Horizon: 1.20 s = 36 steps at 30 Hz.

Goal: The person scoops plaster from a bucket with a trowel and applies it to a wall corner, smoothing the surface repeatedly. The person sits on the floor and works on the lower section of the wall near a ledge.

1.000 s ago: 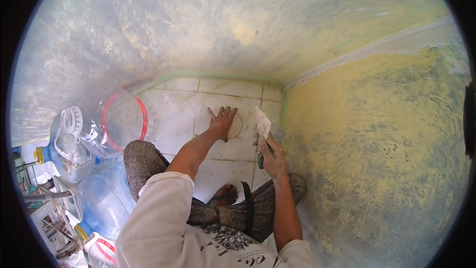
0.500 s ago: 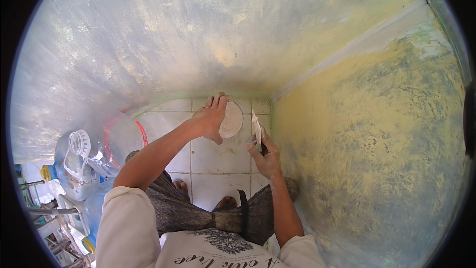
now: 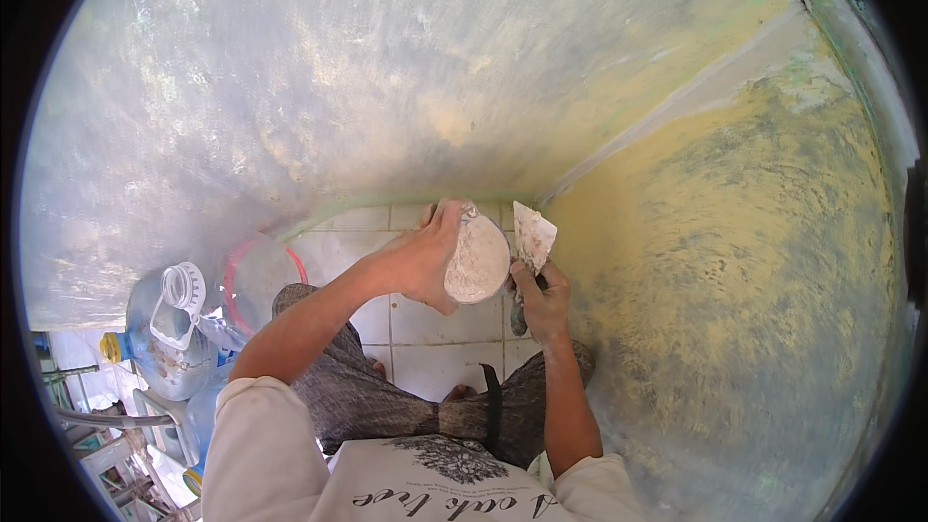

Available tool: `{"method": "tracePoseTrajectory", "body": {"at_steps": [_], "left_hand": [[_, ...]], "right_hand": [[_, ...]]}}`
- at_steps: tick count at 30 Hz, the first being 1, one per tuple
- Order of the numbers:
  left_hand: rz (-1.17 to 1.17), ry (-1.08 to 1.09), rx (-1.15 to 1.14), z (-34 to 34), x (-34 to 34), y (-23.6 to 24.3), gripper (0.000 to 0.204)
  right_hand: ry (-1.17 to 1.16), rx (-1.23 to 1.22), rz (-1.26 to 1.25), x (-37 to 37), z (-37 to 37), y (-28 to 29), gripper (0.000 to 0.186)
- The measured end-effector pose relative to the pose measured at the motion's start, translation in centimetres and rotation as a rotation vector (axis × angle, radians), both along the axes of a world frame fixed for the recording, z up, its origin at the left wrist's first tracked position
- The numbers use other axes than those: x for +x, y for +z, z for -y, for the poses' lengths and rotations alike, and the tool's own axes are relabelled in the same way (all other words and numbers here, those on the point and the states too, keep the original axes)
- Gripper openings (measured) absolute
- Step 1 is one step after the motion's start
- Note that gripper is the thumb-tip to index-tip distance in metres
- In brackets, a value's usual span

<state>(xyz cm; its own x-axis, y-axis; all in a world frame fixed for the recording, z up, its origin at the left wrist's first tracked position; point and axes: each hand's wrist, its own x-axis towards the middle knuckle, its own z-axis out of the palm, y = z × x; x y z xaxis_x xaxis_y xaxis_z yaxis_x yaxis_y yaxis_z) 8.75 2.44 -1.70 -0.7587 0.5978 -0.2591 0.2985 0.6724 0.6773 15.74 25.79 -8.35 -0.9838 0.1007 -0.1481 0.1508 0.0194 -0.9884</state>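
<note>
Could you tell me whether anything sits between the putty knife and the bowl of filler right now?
Nothing visible does. The left hand holds the bowl tilted toward the putty knife in the right hand; the blade stands right beside the bowl's rim, with only a narrow open gap between them.

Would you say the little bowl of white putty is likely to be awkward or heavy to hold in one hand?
Probably not: the left hand alone holds the bowl tilted. The putty seems stiff, staying put. Its smeared rim may be slippery.
</note>
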Motion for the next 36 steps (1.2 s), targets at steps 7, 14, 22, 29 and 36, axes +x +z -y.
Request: {"method": "tracePoseTrajectory", "body": {"at_steps": [7,14,22,29,36], "left_hand": [[-0.184,0.087,0.571,1.5,-1.1,-1.5,0.129],[0.76,0.658,1.794,-1.8,1.8,-2.6,0.088],[0.967,0.716,1.876,-2.4,2.7,-0.3,0.076],[1.102,0.707,1.869,-1.1,2.9,-0.3,0.072],[1.09,0.612,1.942,-0.6,2.7,-0.4,0.07]], "right_hand": [[-0.138,-0.234,-0.014,-0.8,1.1,4.3,0.012],[-0.188,-0.202,-0.066,-1.4,3.9,7.5,0.01],[0.023,0.291,-0.142,-0.1,3.3,9.6,0.026],[0.24,0.872,-0.231,0.7,2.4,12.6,0.051],[0.192,1.156,-0.168,0.6,1.9,13.3,0.058]]}}
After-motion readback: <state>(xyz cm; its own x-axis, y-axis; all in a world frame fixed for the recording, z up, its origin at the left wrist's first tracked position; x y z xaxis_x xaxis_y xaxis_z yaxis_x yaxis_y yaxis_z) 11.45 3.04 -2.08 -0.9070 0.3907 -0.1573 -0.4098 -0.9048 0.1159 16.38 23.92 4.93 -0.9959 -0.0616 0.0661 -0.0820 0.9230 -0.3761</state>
